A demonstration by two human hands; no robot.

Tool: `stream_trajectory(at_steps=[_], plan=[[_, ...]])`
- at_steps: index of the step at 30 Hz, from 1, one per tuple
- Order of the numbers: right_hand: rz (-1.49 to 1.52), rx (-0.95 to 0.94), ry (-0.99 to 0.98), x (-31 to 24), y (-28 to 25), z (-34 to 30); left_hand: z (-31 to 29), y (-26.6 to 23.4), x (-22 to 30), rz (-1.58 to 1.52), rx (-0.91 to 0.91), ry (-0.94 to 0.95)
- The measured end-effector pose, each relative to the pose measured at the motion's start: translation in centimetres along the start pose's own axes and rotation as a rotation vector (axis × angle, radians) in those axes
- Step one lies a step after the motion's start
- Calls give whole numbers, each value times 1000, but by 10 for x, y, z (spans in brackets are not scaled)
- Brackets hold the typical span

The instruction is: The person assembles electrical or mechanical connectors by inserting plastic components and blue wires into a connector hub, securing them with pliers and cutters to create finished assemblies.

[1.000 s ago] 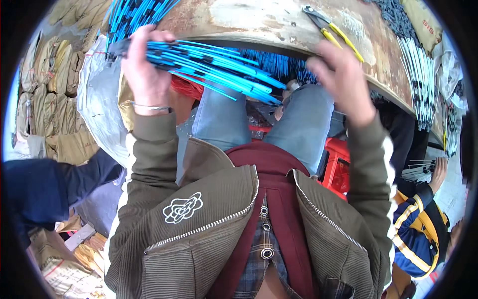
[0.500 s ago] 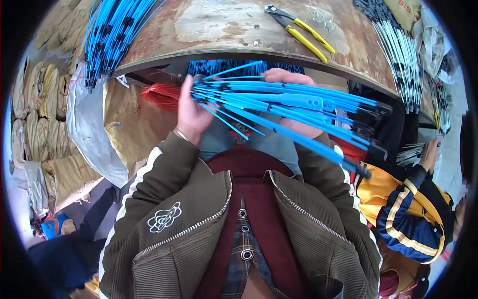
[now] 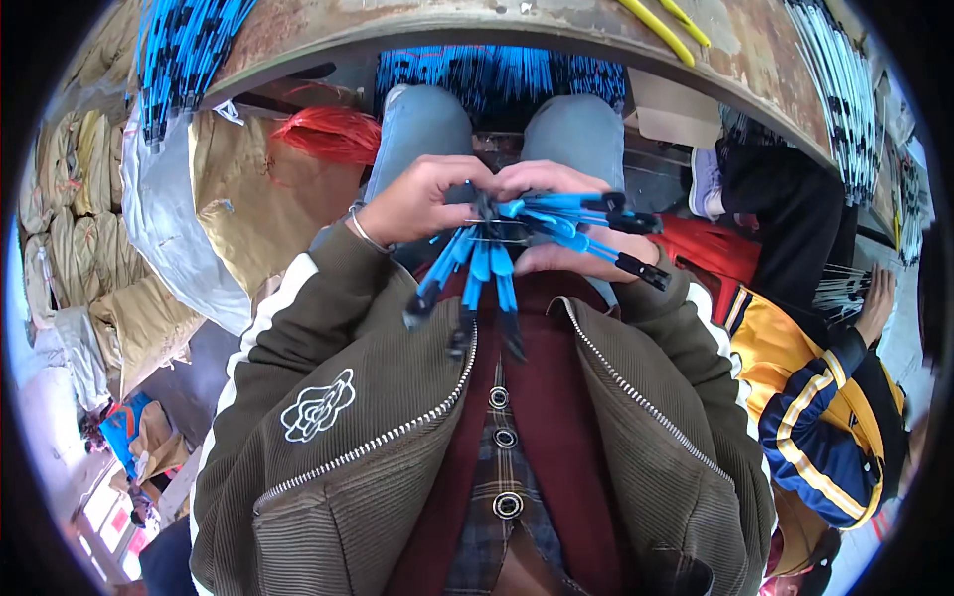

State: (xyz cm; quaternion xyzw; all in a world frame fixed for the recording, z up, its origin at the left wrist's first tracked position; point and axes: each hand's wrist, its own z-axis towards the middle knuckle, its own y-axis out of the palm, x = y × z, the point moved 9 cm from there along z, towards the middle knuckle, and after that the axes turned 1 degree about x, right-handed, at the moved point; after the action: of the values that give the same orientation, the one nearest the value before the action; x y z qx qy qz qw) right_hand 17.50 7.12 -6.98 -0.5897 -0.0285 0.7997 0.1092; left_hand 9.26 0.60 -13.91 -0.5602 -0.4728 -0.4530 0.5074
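Note:
Both hands grip a bundle of blue strips with black ends point(image 3: 480, 263), held upright-on in front of my maroon top, so the black ends fan out toward me and to the right. My left hand point(image 3: 427, 199) is closed, fingers pinched at the bundle's gathered middle. Curled round the bundle's right side is my right hand point(image 3: 552, 184), its thumb below and fingers above. A thin pale line point(image 3: 497, 239) crosses the strips between the hands; what it is I cannot tell. The far length of the strips is hidden by foreshortening.
The worn wooden table point(image 3: 397, 28) bears blue strips point(image 3: 194, 60), yellow-handled pliers point(image 3: 658, 30) and pale strips point(image 3: 845, 109). More blue strips point(image 3: 497, 72) lie beneath. Red string point(image 3: 328, 134) and brown sacks point(image 3: 243, 189) are left; a co-worker's hand point(image 3: 874, 306) touches pale strips at right.
The blue bundle has swung from lying sideways to pointing toward me and is lower, nearer my body. My hands have come together at its middle. The view has shifted down from the table.

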Motion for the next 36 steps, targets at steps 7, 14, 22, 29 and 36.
stream_trajectory(at_steps=[7, 14, 22, 29, 36], plan=[[57, 18, 183, 14, 5, -8, 0, 2, 20, 105, 72, 334], [38, 294, 210, 26, 0, -15, 3, -5, -11, -165, 205, 44], [21, 132, 297, 29, 12, -14, -4, -6, -15, -349, -103, 70], [-7, 167, 258, 25, 8, -12, 9, -2, 5, -58, -203, 123], [-107, 140, 186, 16, 3, -12, 20, 15, 14, -139, -365, 252]])
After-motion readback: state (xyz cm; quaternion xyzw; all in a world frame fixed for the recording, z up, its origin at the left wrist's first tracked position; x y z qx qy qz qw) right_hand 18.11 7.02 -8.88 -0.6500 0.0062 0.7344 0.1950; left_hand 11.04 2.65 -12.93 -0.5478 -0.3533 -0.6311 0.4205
